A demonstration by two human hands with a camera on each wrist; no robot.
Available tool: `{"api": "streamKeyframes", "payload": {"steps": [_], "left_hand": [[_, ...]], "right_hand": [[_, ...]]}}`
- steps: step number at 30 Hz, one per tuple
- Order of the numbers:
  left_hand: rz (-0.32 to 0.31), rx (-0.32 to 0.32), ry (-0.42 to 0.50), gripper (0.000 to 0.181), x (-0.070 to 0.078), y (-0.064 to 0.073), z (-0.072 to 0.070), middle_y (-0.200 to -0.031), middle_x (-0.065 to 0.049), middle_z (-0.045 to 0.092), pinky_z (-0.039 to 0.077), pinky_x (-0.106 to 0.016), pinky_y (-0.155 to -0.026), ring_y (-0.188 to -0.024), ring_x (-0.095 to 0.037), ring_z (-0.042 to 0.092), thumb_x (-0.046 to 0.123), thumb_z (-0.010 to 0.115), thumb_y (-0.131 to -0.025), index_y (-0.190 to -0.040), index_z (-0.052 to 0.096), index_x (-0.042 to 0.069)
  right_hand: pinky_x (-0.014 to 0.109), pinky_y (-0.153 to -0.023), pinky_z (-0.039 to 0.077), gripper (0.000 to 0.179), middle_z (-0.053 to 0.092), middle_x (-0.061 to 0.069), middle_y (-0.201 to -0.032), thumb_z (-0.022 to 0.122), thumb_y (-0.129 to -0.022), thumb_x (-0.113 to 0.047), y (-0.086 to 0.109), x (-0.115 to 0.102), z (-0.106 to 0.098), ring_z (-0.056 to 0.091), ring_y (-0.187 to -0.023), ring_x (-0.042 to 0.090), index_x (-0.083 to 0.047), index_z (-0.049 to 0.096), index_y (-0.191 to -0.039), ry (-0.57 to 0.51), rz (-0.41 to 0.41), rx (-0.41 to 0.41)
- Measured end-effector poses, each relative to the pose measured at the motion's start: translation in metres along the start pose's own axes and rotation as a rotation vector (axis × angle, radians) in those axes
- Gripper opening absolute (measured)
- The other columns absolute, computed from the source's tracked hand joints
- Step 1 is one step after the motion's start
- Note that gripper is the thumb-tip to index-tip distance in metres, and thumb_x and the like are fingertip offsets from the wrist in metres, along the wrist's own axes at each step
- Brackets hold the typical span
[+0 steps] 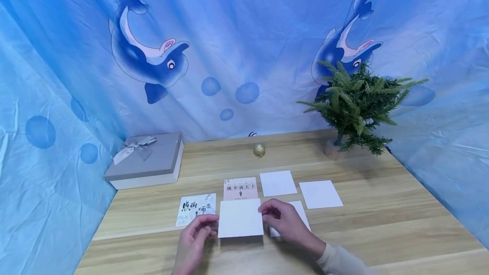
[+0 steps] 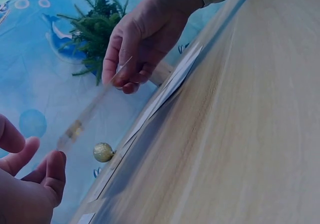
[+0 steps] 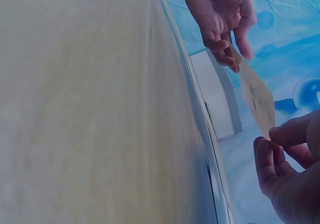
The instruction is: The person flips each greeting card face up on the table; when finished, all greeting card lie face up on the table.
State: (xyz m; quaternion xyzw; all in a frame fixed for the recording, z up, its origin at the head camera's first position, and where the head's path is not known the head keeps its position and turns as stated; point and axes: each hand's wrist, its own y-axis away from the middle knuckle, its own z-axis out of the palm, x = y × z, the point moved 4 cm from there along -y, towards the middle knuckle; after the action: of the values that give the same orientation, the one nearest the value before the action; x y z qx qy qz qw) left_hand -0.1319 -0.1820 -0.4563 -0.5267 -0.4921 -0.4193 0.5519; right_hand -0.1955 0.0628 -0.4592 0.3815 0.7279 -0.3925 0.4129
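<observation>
Both hands hold up a square card (image 1: 240, 218) above the table, its blank white side showing in the head view. Dark writing marks its other face in the right wrist view. The right hand (image 1: 286, 222) pinches its right edge. At the opposite edge, the left hand (image 1: 195, 239) holds the card between thumb and fingers. Behind it lies a pink card (image 1: 240, 186) with Chinese characters, partly covered from view. A light blue printed card (image 1: 196, 208) rests to the left. Under the right hand, a blank white card (image 1: 302, 213) is partly hidden.
Two more blank cards, one white card (image 1: 278, 183) and another white card (image 1: 321, 194), lie to the right. A grey gift box (image 1: 149, 156) with a bow stands back left. A gold ball (image 1: 259, 150) sits at the back, and a small fir tree (image 1: 355, 101) stands back right.
</observation>
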Motion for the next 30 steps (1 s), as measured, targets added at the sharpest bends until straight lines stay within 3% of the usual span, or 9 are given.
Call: {"api": "streamKeyframes", "payload": {"steps": [5,10,17,22,26,30], "left_hand": [[-0.006,0.026,0.020,0.028,0.000,0.000,-0.002,-0.115,-0.026,0.062,0.058,-0.029,-0.079,-0.093,-0.018,0.066,-0.014,0.044,-0.088,-0.111,0.060,-0.012],[-0.028,-0.014,0.048,0.026,-0.001,0.001,0.000,-0.118,-0.026,0.062,0.058,-0.031,-0.084,-0.095,-0.024,0.068,-0.010,0.044,-0.092,-0.113,0.058,-0.011],[-0.071,-0.073,-0.065,0.029,-0.004,0.002,0.003,-0.127,-0.021,0.061,0.053,-0.023,-0.092,-0.107,-0.017,0.064,-0.008,0.047,-0.093,-0.118,0.060,-0.006],[-0.122,-0.121,-0.103,0.033,-0.009,0.003,0.005,-0.137,-0.022,0.053,0.052,-0.022,-0.092,-0.107,-0.023,0.065,-0.005,0.047,-0.094,-0.125,0.057,-0.006],[-0.136,-0.114,-0.141,0.034,-0.011,0.003,0.006,-0.131,-0.022,0.058,0.056,-0.026,-0.086,-0.098,-0.024,0.066,-0.004,0.049,-0.094,-0.127,0.057,-0.004],[-0.167,-0.095,-0.191,0.032,-0.014,0.003,0.006,-0.120,-0.018,0.064,0.056,-0.026,-0.079,-0.090,-0.020,0.064,-0.002,0.050,-0.093,-0.124,0.060,-0.002]], "right_hand": [[0.023,-0.069,0.056,0.017,0.066,-0.001,-0.089,0.067,-0.085,0.002,0.001,-0.004,0.001,0.062,-0.078,0.009,-0.010,0.068,-0.097,0.022,-0.010,-0.002],[0.022,-0.058,0.052,0.005,0.065,-0.002,-0.076,0.068,-0.089,-0.009,0.001,-0.003,-0.001,0.059,-0.067,0.007,-0.014,0.068,-0.090,0.061,0.017,0.008],[0.022,-0.057,0.049,0.007,0.062,-0.007,-0.072,0.070,-0.089,-0.014,0.001,0.005,0.000,0.055,-0.065,0.005,-0.017,0.067,-0.083,0.141,0.062,0.026],[0.024,-0.057,0.054,0.003,0.064,-0.001,-0.071,0.067,-0.089,-0.007,0.000,0.010,0.002,0.062,-0.061,0.010,-0.006,0.064,-0.091,0.074,0.115,-0.003],[0.026,-0.059,0.058,0.014,0.067,0.005,-0.076,0.065,-0.090,-0.003,0.000,0.010,0.002,0.067,-0.062,0.017,0.001,0.061,-0.103,-0.006,0.154,-0.017],[0.027,-0.060,0.057,0.018,0.068,0.008,-0.077,0.064,-0.090,-0.005,0.001,0.008,0.002,0.067,-0.064,0.020,0.003,0.063,-0.107,-0.014,0.165,-0.034]]}}
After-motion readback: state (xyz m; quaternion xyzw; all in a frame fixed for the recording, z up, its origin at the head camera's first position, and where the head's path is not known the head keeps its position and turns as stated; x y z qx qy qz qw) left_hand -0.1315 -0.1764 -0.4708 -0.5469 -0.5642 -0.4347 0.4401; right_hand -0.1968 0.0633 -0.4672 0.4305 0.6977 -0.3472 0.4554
